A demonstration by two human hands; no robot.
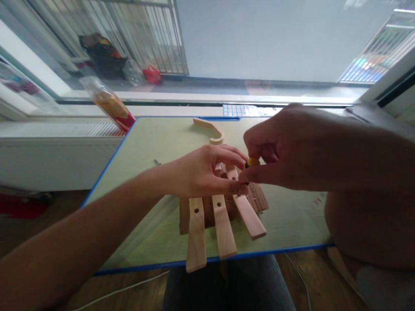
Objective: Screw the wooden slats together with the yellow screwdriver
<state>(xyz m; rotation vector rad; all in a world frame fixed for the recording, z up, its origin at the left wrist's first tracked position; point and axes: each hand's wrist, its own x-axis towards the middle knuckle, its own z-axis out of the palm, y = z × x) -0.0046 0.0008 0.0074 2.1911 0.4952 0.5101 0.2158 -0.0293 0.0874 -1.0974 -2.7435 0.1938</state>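
My right hand point(275, 151) is closed around a small screwdriver with a yellow and black handle point(253, 162). Its lower end is hidden by my fingers. From the left, my left hand point(207, 168) curves over the work, its thumb and fingertips closed in around the screwdriver's lower part. Under both hands lies a dark brown wooden board point(209, 216) with small holes. Three pale wooden hook pieces, the left one point(196, 237), the middle one point(224, 233) and the right one point(249, 218), lie across it. Dark round holes or screw heads show in them.
A loose curved wooden hook point(210, 127) lies farther back on the pale green table point(136, 233), edged in blue. A small metal piece point(157, 162) rests left of my hands. A bag of bread-like food point(112, 106) leans by the window sill. Cables run across the floor.
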